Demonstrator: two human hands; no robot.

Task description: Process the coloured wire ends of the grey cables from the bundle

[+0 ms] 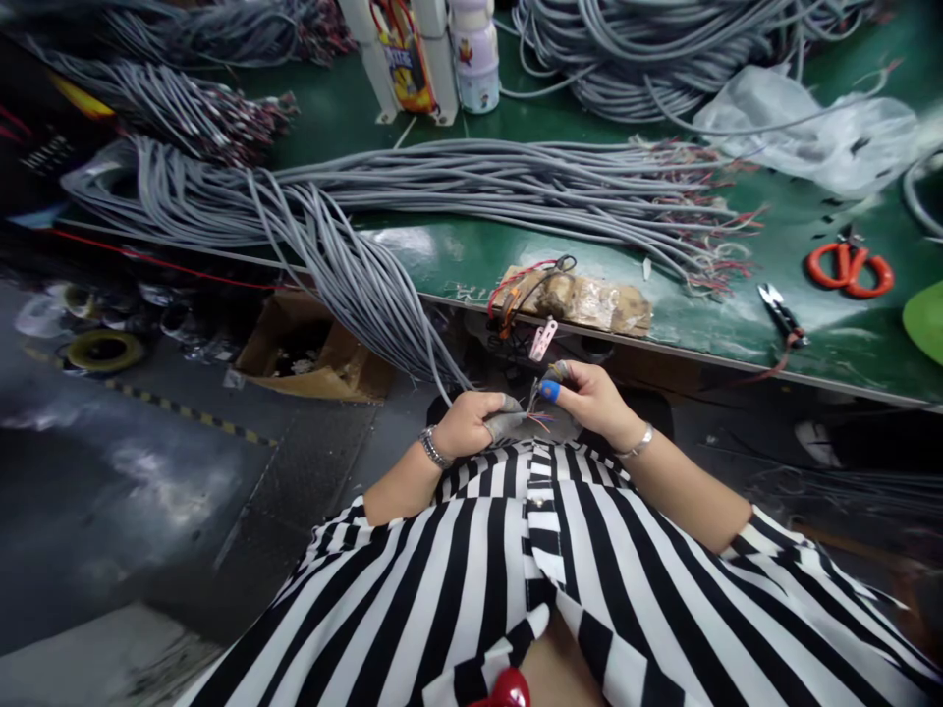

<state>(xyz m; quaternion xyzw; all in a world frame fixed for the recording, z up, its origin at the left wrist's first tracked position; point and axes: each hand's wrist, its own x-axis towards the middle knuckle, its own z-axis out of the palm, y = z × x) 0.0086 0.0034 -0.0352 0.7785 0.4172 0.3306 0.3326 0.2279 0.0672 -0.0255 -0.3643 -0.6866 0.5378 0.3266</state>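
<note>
My left hand (471, 424), its fingertips wrapped in grey covers, pinches the end of a grey cable (451, 371) in front of my body. Thin coloured wires (539, 420) fan out from that end toward the right. Close beside it, my right hand (593, 398) has thumb and finger pressed together at the wire ends, with a blue cover on the thumb. A small dark strand shows at its fingertips; whether it is wire or shielding I cannot tell. The held cable belongs to a bundle of grey cables (368, 280) that droops over the table's edge.
More grey cables (501, 177) with stripped ends lie along the green table (427, 250). Orange-handled cutters (847, 270), small snips (781, 312) and a taped wooden block (600, 299) sit near its edge. A cardboard box (316, 353) stands on the floor below.
</note>
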